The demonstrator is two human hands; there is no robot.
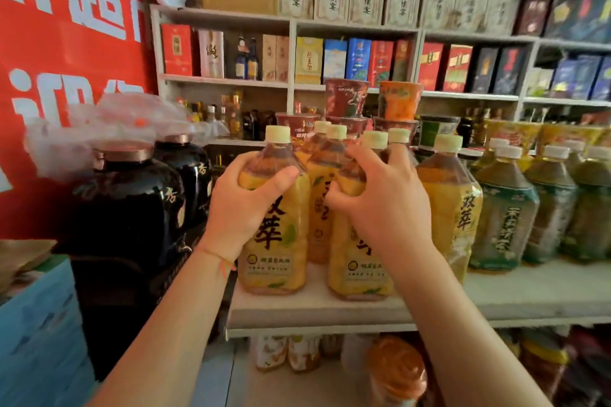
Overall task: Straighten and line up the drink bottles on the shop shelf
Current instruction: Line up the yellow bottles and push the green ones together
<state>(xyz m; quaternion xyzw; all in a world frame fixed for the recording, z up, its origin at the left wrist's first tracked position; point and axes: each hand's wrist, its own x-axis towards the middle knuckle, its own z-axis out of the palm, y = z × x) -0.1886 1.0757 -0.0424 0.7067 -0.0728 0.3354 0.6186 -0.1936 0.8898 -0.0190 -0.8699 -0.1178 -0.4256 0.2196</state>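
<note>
Both hands' fingers clamped: left hand on front-left bottle, right hand on neighbouring bottle, near shelf edge.

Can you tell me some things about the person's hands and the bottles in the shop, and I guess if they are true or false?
1. Each hand holds a yellow bottle. True: the left hand grips the left front yellow bottle and the right hand grips the next yellow bottle.
2. The yellow bottles have red caps. False: the caps are pale cream.
3. Green-labelled bottles stand to the right of the yellow ones. True.
4. The held bottles are lifted high above the shelf. False: both seem to stand on the white shelf.
5. Big black jars sit on the left. True.
</note>
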